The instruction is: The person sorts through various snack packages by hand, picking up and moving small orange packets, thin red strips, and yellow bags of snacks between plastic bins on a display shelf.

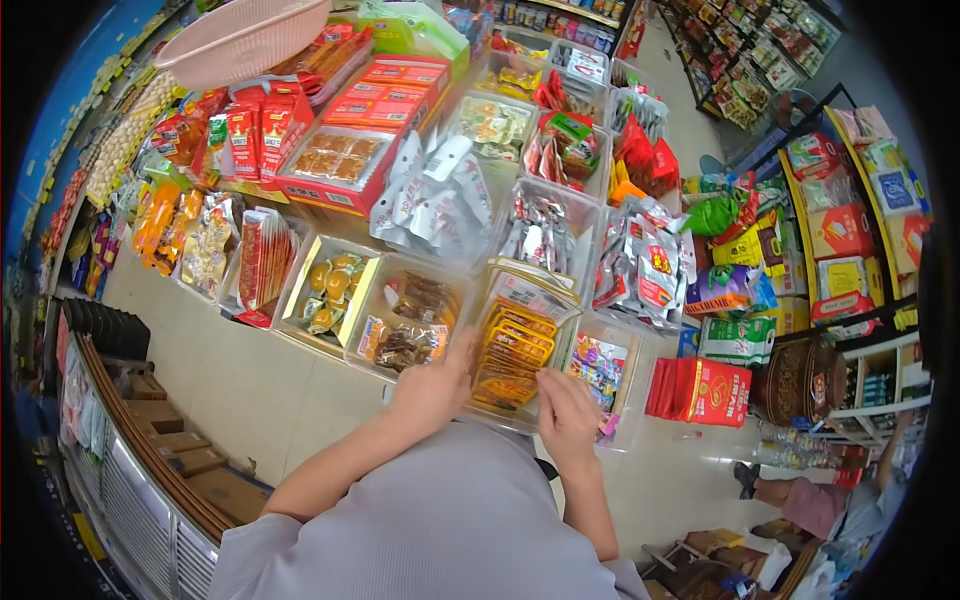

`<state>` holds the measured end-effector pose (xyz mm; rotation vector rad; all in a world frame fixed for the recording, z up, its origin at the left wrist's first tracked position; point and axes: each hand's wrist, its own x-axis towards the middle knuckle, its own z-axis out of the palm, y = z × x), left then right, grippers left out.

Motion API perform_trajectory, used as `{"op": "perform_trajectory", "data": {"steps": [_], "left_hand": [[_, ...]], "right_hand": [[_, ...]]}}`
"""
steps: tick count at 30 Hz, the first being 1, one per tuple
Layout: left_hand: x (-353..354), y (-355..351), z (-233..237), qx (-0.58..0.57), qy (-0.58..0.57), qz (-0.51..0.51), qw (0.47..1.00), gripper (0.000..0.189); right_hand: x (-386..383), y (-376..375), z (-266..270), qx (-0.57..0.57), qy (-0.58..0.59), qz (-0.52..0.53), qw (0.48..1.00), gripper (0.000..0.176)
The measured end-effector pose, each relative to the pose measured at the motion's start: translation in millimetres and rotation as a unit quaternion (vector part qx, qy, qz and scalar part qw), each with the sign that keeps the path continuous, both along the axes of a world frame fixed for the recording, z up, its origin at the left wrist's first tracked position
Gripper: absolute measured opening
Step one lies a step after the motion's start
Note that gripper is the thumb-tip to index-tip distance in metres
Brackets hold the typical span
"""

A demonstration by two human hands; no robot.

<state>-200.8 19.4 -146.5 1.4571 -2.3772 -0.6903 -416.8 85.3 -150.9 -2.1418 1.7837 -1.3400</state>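
Note:
A clear plastic bin (478,405) stands right in front of me, holding a row of yellow-edged snack packets (515,345) with brown contents. My left hand (435,392) is at the bin's left side, its fingers stretched forward beside the packets; some fingertips are hidden. At the right edge of the front packets, the fingers of my right hand (567,415) are bent together in a pinch on a packet. Left of this bin is another with dark brown wrapped snacks (405,340). To the right, a bin holds small colourful wrapped sweets (600,365).
Behind are bins of silver pouches (540,228) and grey-white bags (432,195). Red boxes (340,165) and a pink basket (240,42) are at the back left. A red package (705,390) stands on the right. Cardboard boxes (225,495) lie lower left. Another person (820,505) is at lower right.

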Motion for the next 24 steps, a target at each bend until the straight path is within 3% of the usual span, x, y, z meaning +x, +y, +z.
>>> {"op": "perform_trajectory", "data": {"steps": [6, 11, 14, 20, 24], "left_hand": [[8.5, 0.5, 24.7, 0.002, -0.06, -0.038, 0.997, 0.068], [33.5, -5.0, 92.0, -0.099, -0.013, -0.058, 0.993, 0.065], [41.7, -11.8, 122.6, -0.096, -0.056, -0.109, 0.988, 0.067], [35.3, -29.9, 125.1, -0.118, 0.001, -0.222, 0.968, 0.07], [14.6, -47.4, 113.2, -0.072, -0.003, -0.277, 0.958, 0.066]], "right_hand": [[8.0, -2.1, 2.7, 0.082, 0.095, -0.019, 0.992, 0.029], [5.8, -8.4, -7.0, 0.089, 0.111, -0.046, 0.989, 0.034], [4.8, -11.9, -4.1, 0.113, 0.121, -0.042, 0.985, 0.035], [5.3, -18.6, -4.9, 0.136, 0.155, -0.049, 0.977, 0.033], [1.9, -21.6, -13.4, 0.153, 0.147, -0.046, 0.976, 0.033]]}}
